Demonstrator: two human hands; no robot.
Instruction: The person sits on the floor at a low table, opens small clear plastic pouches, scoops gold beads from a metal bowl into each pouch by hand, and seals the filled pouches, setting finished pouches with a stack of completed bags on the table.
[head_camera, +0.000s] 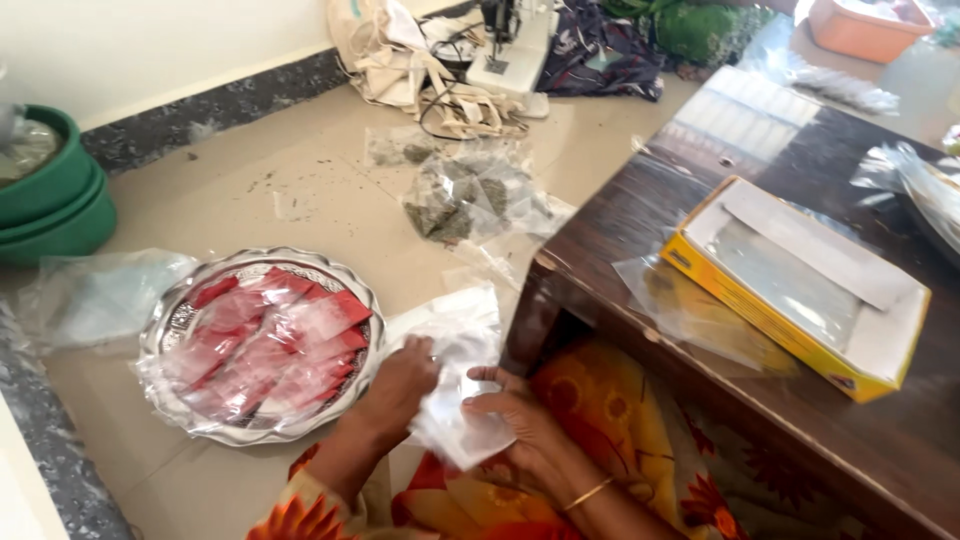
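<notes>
My left hand (400, 385) and my right hand (510, 415) together grip a stack of small clear plastic pouches (455, 425) just above my lap. More clear pouches (450, 320) lie on the floor right behind my hands. To the left of my left hand sits a round silver tray (170, 320) piled with several clear packets of red powder (275, 345). My right hand is near the corner of the low wooden table (800, 180).
A yellow open box (800, 285) and loose plastic sheets lie on the table. Bags of green dried leaves (455, 195) rest on the floor beyond. Green tubs (60, 205) stand at far left, a sewing machine (510, 50) and cloth at the back, an orange tub (865, 30) at top right.
</notes>
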